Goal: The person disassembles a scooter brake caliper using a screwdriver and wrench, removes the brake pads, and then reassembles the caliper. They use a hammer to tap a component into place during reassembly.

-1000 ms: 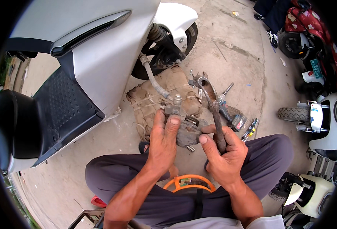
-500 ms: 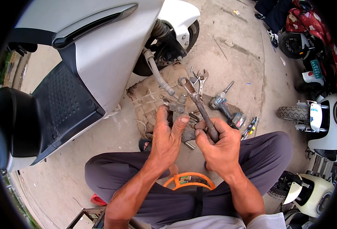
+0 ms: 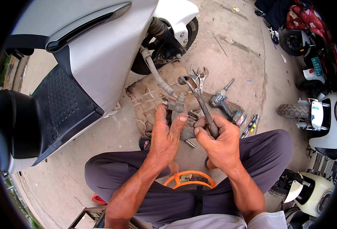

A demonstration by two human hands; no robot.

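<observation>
Left hand: I see left hand (image 3: pixel 164 139) clamped, thumb against fingers, on the grey metal block (image 3: pixel 178 108).
Right hand: right hand (image 3: pixel 222 143) wrapped round the ring wrench (image 3: pixel 202 106); contact with the block's right edge, can't tell from here.
Block: centre, above the near edge of the sack mat (image 3: pixel 141 95), left of the wrench; hose (image 3: pixel 159 78) meets its far end.
Wrench change: versus a second ago, its ring end has swung left, toward the hose fitting (ring looks off it, by my read).
View change: adjustable wrench (image 3: pixel 203 75) and drill (image 3: pixel 224 107), far right of the block, now show more clearly.
Meaning: I judge this as lining up, left hand steadying, wrench not engaged.
Scooter: white scooter (image 3: pixel 107 57) far left.
</observation>
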